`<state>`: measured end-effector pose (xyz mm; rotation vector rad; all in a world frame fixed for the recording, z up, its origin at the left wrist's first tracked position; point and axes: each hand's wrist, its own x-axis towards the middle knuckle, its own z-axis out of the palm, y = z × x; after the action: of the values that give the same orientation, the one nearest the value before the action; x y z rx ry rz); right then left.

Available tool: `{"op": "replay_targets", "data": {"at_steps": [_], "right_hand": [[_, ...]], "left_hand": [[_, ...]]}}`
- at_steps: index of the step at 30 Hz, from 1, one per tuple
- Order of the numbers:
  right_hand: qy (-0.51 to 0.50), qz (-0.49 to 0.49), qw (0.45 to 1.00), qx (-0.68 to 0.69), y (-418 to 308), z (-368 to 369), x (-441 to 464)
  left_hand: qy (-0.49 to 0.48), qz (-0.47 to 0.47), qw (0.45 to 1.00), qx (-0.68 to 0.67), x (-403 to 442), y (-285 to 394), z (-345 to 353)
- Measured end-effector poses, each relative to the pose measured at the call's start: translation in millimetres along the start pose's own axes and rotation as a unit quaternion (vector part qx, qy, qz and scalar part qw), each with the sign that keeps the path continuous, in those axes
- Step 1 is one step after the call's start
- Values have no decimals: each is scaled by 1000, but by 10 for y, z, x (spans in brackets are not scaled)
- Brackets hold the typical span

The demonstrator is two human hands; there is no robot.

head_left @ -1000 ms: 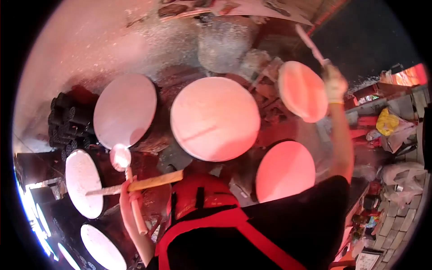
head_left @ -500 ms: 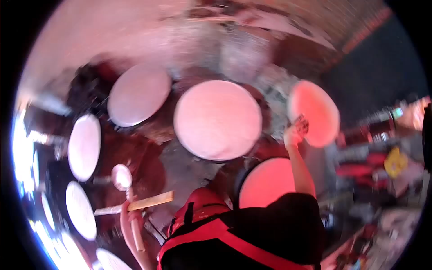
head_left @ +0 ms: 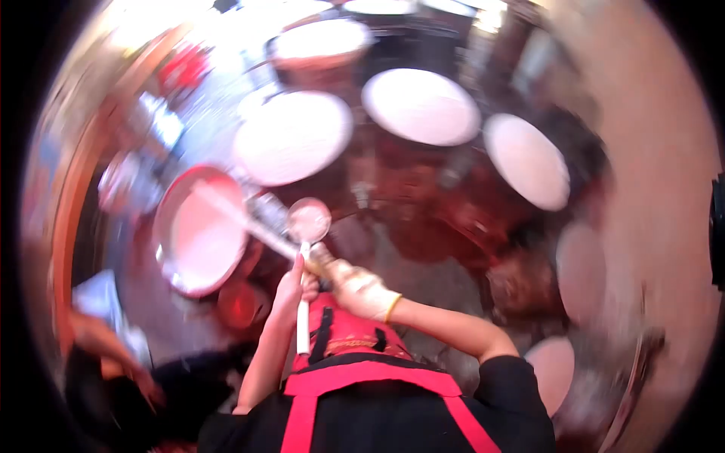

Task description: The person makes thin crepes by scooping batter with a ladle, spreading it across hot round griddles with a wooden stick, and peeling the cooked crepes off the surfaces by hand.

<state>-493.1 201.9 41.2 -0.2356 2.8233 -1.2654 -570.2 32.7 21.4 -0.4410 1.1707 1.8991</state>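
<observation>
My left hand (head_left: 291,291) is closed around the white handle of a ladle (head_left: 310,220). Its round bowl, with pale contents, points away from me. A long flat stick (head_left: 260,234), pale with a yellowish wooden end, crosses just beyond my left fingers. My right hand (head_left: 362,291), in a pale glove with a yellow cuff, appears closed on the wooden end; blur hides the exact grip. The stick's far end reaches over a red-rimmed basin (head_left: 240,198) holding pale pink stuff.
Large round pale-topped vessels (head_left: 294,136) (head_left: 421,106) (head_left: 526,161) curve around me. A small red container (head_left: 240,302) stands near the basin. Another person's arm (head_left: 113,343) shows at lower left. A wall (head_left: 649,189) runs along the right.
My view has swung round toward the red-rimmed basin. My right hand has come from a round pale surface to the stick, beside my left hand. The ladle stays in my left hand.
</observation>
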Motion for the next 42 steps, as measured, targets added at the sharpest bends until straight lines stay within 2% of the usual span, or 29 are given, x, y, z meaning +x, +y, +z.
{"op": "replay_targets", "data": {"at_steps": [2, 4, 5, 6, 7, 8, 9, 11, 13, 14, 15, 16, 17, 18, 19, 20, 21, 22, 24, 28, 29, 32, 34, 36, 37, 38, 40, 41, 42], "right_hand": [[-14, 27, 999, 9, -66, 362, 645], [17, -30, 992, 119, 107, 754, 1144], [-7, -17, 995, 101, 82, 802, 1331], [-20, -4, 997, 75, 104, 858, 1550], [-54, 3, 998, 29, 170, 1004, 1779], [-89, 19, 996, -20, 265, 1183, 1976], [-120, 36, 990, -68, 274, 1326, 2164], [-163, 28, 985, -56, 100, 1544, 2623], [-208, 7, 976, -68, -32, 1845, 3209], [-195, -26, 977, -82, -72, 1986, 3420], [-182, -60, 977, -96, -98, 2172, 3616], [-166, -96, 975, -109, -129, 2349, 3832], [-210, -50, 966, -144, -181, 2520, 4070], [-254, -4, 950, -180, -235, 2687, 4289], [-294, 39, 930, -216, -248, 2789, 4406], [-293, 35, 932, -213, -224, 2814, 4382], [-287, 28, 935, -208, -193, 2815, 4343], [-271, 8, 942, -196, -102, 2771, 4250], [-254, -17, 950, -183, -16, 2593, 4081], [-247, -13, 952, -179, -167, 1927, 3760], [-250, -10, 952, -179, -151, 1811, 3710], [-194, -100, 970, -110, -38, 1510, 3590], [-174, -149, 971, -71, -95, 1240, 3578], [-183, -161, 968, -57, -202, 989, 3636], [-172, -189, 965, -51, -277, 829, 3675], [-174, -181, 966, -62, -359, 711, 3733], [-102, -269, 957, -28, -432, 515, 3856], [-58, -300, 952, 1, -614, 339, 3877], [-67, -292, 954, -7, -694, 186, 3936]], "left_hand": [[57, 69, 992, -87, 16, 506, -806], [208, 203, 957, -22, 125, 887, -1604], [336, 262, 896, 128, 202, 1093, -1990], [441, 299, 799, 279, 445, 1260, -2431], [477, 386, 646, 454, 795, 1329, -3237], [477, 434, 461, 609, 1017, 1392, -3938], [407, 369, 447, 706, 1078, 1579, -4201], [229, 227, 405, 856, 1139, 1881, -4564], [301, 238, 437, 813, 1056, 2280, -4781], [337, 243, 447, 792, 1006, 2406, -4777], [424, 186, 490, 738, 1173, 2223, -4933], [508, 176, 592, 601, 1632, 1793, -5173], [575, 162, 669, 442, 2022, 1452, -5262], [536, 31, 724, 433, 2100, 1546, -4959], [381, -7, 918, 113, 1871, 2008, -4449], [231, 11, 936, -266, 2104, 1919, -4495], [130, 42, 876, -462, 2190, 1977, -4453], [30, 32, 774, -631, 2277, 2036, -4413], [5, 22, 721, -692, 1999, 2468, -3930], [-39, 108, 715, -690, 1701, 2822, -3290], [-16, 145, 738, -658, 1558, 2929, -3122], [-11, 227, 788, -572, 1151, 3257, -2748], [59, 299, 801, -516, 844, 3497, -2454], [69, 359, 837, -407, 406, 3761, -2182], [147, 390, 846, -332, 161, 3910, -1984], [224, 417, 843, -254, -85, 4054, -1773], [351, 473, 802, -98, -511, 4297, -1394], [350, 475, 806, -52, -702, 4415, -1378], [348, 478, 807, -5, -908, 4540, -1423]]}}
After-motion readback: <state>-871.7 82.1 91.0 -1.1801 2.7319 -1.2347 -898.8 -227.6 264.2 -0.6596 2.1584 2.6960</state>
